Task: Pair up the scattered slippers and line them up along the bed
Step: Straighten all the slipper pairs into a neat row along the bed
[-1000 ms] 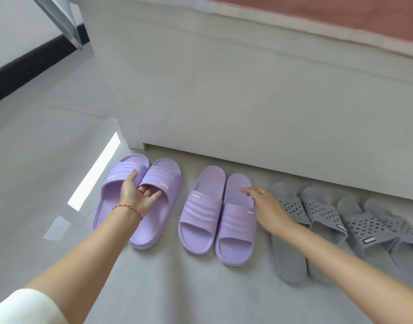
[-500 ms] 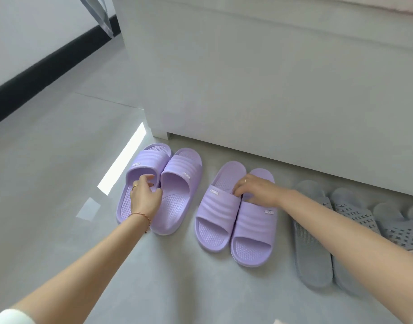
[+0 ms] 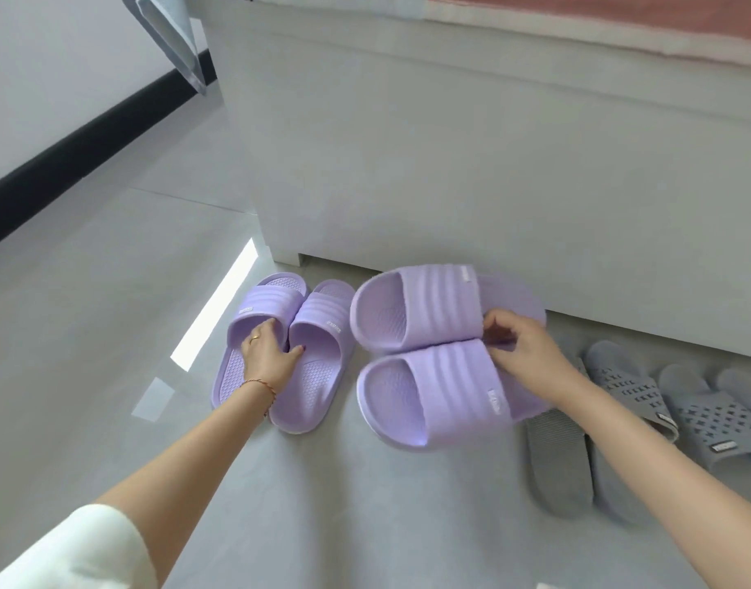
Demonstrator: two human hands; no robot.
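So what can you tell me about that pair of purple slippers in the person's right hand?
The lifted purple pair looks like soft, matte moulded foam or rubber, each slipper with a broad ribbed strap bearing a small label and a textured footbed. The right hand pinches both together at the straps. They are turned sideways, one above the other in the picture, raised in front of the white bed base, between the other purple pair and the grey slippers.
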